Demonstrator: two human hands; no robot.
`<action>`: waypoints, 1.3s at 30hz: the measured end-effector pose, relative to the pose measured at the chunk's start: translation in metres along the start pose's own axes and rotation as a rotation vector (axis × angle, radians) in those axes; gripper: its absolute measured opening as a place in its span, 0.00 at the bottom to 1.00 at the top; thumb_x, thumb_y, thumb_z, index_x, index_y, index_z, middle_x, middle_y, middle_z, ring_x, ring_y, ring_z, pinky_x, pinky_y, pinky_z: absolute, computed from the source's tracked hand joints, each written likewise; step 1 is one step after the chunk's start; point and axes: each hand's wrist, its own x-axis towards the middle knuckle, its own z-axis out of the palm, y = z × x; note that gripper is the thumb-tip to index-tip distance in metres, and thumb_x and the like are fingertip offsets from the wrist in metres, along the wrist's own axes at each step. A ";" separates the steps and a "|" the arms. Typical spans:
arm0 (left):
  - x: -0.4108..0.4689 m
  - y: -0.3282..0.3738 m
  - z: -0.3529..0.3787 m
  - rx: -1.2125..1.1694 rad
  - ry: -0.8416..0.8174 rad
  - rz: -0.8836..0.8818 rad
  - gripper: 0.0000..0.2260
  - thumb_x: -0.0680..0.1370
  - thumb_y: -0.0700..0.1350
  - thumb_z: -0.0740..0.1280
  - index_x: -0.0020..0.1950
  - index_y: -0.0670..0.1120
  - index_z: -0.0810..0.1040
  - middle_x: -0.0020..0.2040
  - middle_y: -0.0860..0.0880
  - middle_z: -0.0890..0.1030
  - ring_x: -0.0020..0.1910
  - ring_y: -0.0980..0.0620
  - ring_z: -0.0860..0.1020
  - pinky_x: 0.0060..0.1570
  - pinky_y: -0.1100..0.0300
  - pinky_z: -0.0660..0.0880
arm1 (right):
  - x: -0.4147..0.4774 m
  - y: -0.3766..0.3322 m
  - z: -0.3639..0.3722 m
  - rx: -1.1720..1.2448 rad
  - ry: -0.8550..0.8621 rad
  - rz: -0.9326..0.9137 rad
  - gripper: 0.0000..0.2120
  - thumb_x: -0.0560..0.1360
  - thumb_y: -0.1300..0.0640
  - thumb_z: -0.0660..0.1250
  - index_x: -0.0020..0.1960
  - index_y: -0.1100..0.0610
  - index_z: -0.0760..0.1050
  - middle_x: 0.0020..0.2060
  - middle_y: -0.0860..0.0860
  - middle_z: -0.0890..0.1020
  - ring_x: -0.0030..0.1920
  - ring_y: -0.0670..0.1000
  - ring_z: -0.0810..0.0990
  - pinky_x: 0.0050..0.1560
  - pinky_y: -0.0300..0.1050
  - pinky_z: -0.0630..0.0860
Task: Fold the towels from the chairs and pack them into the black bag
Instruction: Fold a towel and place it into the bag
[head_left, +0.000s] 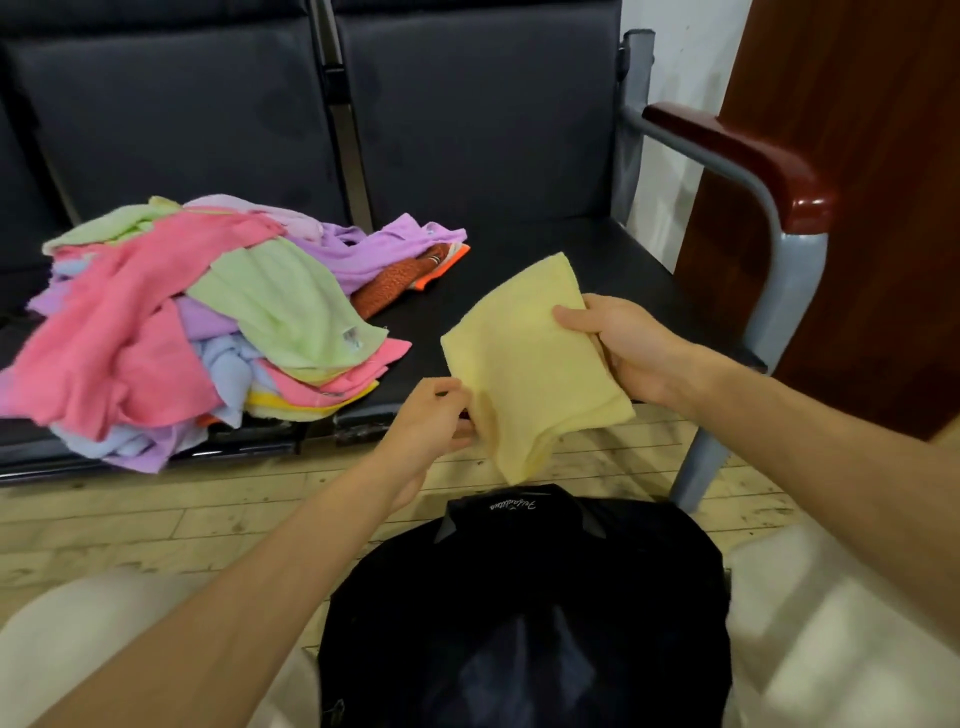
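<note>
Folded yellow towel held above the black bag

I pinch the yellow towel (530, 358) with my left hand (434, 418) at its near edge and my right hand (621, 348) at its side; I'd keep the layers squared and lower it flat into the black bag (524, 613); the towel pile (176, 322) waits on the chair seat (519, 260).

Row of dark padded chairs (467, 156) across the upper frame, with a grey metal frame and a red-brown armrest (737, 150) at right. A loose pile of towels (182, 322) in pink, green, lilac, blue, yellow and orange lies on the seats at left, spanning two of them. Plank floor (130, 525) below. The black bag (519, 597) at bottom centre apparently stands on it.
</note>
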 end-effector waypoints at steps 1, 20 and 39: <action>-0.006 0.002 -0.001 -0.065 -0.023 0.001 0.08 0.80 0.44 0.60 0.56 0.44 0.76 0.46 0.49 0.82 0.44 0.50 0.81 0.53 0.54 0.79 | -0.009 -0.002 0.012 0.045 -0.031 -0.023 0.16 0.81 0.56 0.61 0.68 0.56 0.70 0.57 0.54 0.82 0.54 0.53 0.82 0.47 0.49 0.80; -0.049 -0.094 -0.012 -0.103 0.006 -0.163 0.14 0.77 0.42 0.66 0.63 0.49 0.75 0.54 0.46 0.82 0.52 0.45 0.81 0.52 0.49 0.79 | -0.037 0.162 0.015 -0.080 0.055 0.225 0.18 0.82 0.59 0.59 0.71 0.53 0.68 0.60 0.53 0.80 0.57 0.54 0.79 0.56 0.52 0.77; -0.011 -0.283 -0.061 0.547 -0.236 -0.545 0.24 0.80 0.45 0.62 0.75 0.45 0.61 0.70 0.44 0.70 0.67 0.44 0.70 0.64 0.53 0.69 | 0.007 0.360 0.068 -0.562 -0.159 0.462 0.26 0.81 0.55 0.59 0.77 0.46 0.56 0.71 0.51 0.70 0.70 0.57 0.69 0.68 0.54 0.69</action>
